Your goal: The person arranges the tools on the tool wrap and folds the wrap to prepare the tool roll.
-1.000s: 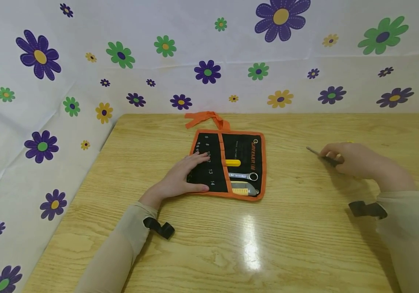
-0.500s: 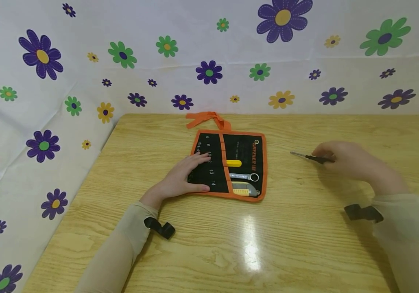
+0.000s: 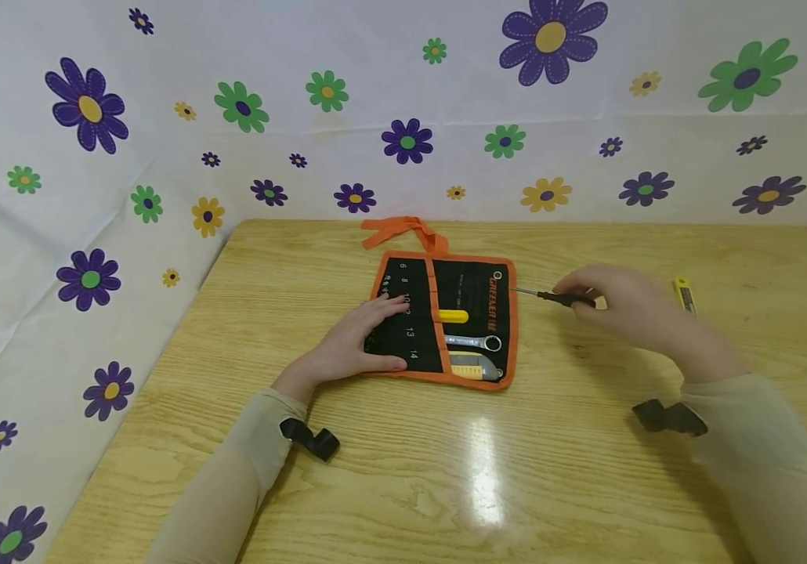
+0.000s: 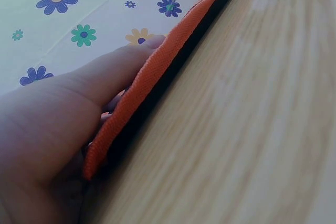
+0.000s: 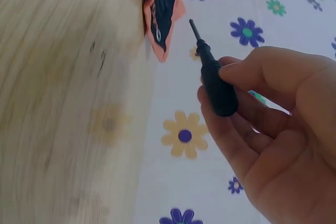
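Note:
A black tool pouch point(image 3: 410, 345) with orange trim lies on the table. My left hand point(image 3: 340, 341) rests on its left side with fingers spread; in the left wrist view the thumb point(image 4: 121, 66) lies over the orange edge point(image 4: 152, 82). Poking out of its pockets are a yellow handle point(image 3: 454, 316), a combination wrench point(image 3: 492, 343) and a yellow-and-grey utility knife point(image 3: 472, 368). My right hand point(image 3: 625, 309) pinches a small black-handled screwdriver point(image 5: 218, 87) between thumb and fingers. Its thin metal tip points left and reaches the pouch's right border in the head view.
Behind my right hand a small yellow object point(image 3: 684, 294) with a dark label lies on the wooden table point(image 3: 389, 470). The pouch's orange tie point(image 3: 403, 227) stretches toward the back edge. Flower-printed cloth point(image 3: 347, 149) hangs behind and to the left.
My right hand has carried the screwdriver leftward to the pouch's right border, bringing the yellow object behind it into fuller view. My left hand stays put on the pouch.

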{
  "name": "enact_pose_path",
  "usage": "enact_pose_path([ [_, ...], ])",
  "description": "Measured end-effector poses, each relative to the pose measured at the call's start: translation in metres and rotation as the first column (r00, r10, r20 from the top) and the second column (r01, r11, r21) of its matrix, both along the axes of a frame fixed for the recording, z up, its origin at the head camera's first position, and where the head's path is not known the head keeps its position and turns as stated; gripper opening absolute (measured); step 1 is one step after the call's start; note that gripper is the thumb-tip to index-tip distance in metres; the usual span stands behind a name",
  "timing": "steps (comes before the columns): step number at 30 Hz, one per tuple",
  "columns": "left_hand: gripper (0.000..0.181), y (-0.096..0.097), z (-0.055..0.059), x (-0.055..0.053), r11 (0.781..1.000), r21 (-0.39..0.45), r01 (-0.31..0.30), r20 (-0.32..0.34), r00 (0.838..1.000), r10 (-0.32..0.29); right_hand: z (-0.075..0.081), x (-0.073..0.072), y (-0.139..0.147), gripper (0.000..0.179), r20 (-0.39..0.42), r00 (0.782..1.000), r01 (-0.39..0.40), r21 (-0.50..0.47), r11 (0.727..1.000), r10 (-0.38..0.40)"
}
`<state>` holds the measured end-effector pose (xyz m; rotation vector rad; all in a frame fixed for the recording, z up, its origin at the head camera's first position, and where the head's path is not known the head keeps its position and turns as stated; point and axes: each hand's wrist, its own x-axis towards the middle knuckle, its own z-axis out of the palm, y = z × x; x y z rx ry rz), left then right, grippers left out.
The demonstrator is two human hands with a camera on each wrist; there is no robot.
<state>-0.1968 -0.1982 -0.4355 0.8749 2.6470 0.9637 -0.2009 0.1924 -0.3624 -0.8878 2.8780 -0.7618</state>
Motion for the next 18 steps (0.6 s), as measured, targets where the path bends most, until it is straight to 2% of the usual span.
enact_pose_path([
  [8,0.082,-0.001,-0.002,-0.001,1.0,0.003,0.003,0.0,1.0,-0.003,0.0,-0.011,-0.04,0.024,0.024,1.0,-0.016,-0.07,0.997,0.017],
  [18,0.083,-0.002,-0.002,-0.001,1.0,0.012,0.012,-0.007,1.0,-0.012,-0.006,-0.025,-0.071,0.024,0.088,0.995,-0.042,-0.074,0.996,0.048],
])
